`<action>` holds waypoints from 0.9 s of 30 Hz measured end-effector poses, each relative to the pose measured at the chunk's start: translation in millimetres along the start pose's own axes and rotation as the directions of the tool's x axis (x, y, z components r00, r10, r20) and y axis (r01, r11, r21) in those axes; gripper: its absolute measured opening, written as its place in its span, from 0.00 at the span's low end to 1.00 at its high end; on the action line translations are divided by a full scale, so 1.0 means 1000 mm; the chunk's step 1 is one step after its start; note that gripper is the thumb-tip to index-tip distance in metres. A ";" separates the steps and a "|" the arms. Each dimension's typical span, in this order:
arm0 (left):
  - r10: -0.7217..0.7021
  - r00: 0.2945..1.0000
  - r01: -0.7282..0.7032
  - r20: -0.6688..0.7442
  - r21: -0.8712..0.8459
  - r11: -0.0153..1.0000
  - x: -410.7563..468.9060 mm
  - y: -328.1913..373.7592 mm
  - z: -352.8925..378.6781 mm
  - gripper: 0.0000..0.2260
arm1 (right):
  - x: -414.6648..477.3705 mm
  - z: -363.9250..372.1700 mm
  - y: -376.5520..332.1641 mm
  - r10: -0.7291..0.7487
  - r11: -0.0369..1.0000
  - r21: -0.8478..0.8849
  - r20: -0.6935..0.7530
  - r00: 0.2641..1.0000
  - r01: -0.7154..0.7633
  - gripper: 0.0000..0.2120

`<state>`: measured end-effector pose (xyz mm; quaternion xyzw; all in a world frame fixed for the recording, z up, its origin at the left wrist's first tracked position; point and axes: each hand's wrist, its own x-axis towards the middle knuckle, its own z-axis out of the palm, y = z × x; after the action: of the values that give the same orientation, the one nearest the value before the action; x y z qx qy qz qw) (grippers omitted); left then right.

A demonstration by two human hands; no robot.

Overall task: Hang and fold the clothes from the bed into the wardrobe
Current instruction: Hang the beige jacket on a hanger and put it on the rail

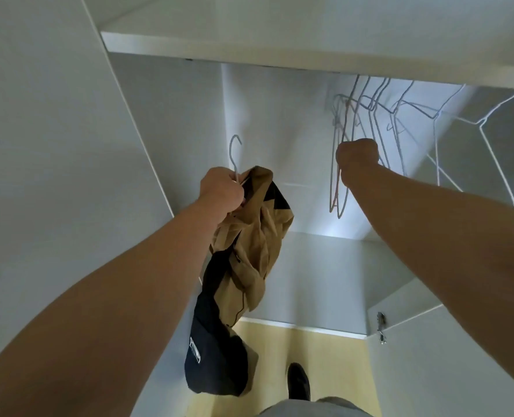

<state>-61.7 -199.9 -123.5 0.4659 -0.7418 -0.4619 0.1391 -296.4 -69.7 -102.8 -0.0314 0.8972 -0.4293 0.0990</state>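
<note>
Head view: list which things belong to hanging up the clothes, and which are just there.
In use: left hand, gripping the hanger and jacket; right hand, gripping spare hangers; wardrobe.
Just there: shoe, hinge, floor.

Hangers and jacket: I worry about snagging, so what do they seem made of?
The hangers look like thin bare metal wire, pale grey with a slight sheen, bent into shape. The jacket seems matte woven cloth, tan and black, going by its soft folds and creases.
</note>
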 end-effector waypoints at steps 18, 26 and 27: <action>-0.038 0.998 0.058 0.046 -0.641 0.765 0.014 0.053 -0.033 0.15 | -0.166 0.068 0.011 -0.479 0.656 -0.169 0.661 0.578 0.736 0.24; 0.122 0.991 -0.086 0.049 -0.460 0.884 0.030 0.073 -0.049 0.15 | -0.155 0.096 -0.014 -0.580 0.711 -0.124 0.452 0.677 0.692 0.11; 0.128 0.989 -0.095 0.068 -0.360 0.928 0.035 0.073 -0.053 0.17 | -0.152 0.099 -0.016 -0.595 0.708 -0.116 0.434 0.677 0.697 0.12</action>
<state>-87.5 -247.9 -43.1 0.3688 -0.6766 -0.6005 0.2134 -127.9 -134.4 -128.1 -0.4418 0.8414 -0.2950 0.0989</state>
